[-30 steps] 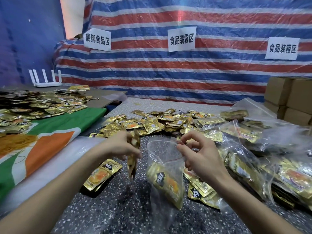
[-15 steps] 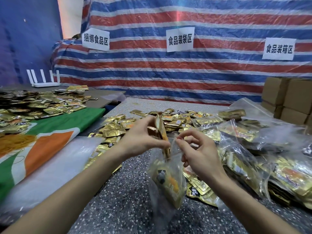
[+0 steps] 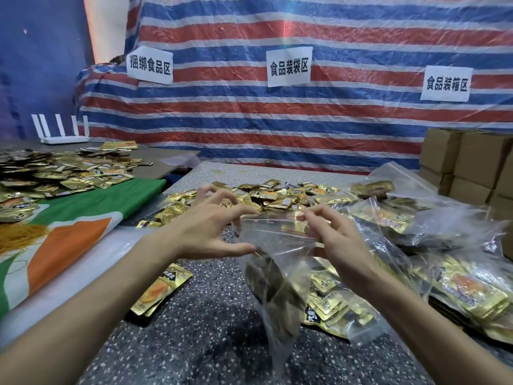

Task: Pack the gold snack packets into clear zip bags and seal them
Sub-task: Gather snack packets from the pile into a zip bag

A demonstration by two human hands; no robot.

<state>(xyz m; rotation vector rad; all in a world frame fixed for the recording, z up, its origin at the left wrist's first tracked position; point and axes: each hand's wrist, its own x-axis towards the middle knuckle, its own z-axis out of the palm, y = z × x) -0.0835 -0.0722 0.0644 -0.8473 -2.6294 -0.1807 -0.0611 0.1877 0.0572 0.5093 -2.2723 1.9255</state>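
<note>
1. The bag [image 3: 280, 262] hangs between the two hands above the surface [image 3: 211, 329]. A few packets [image 3: 273, 284] have sunk into its lower half, and the zip [image 3: 288, 217] runs across the top.
2. The right hand [image 3: 336, 240] has its fingertips pinched together on the right end of the zip.
3. The left hand [image 3: 208, 232] is at the left corner, fingers curled and spread, thumb underneath. Through the glare on the plastic I cannot tell whether it grips the bag or only touches it.
4. I judge sealing to be the step in hand. I would first make the left pinch firm, so the zip lies taut and level.
5. Then I would press the tracks together at one end and slide thumb and forefinger along to the other.
6. The packets should stay low, because a corner caught in the track would probably leave a gap.
7. I would squeeze the air out before closing the last stretch, then lay the bag by the filled bags [image 3: 458, 287] on the right.
</note>
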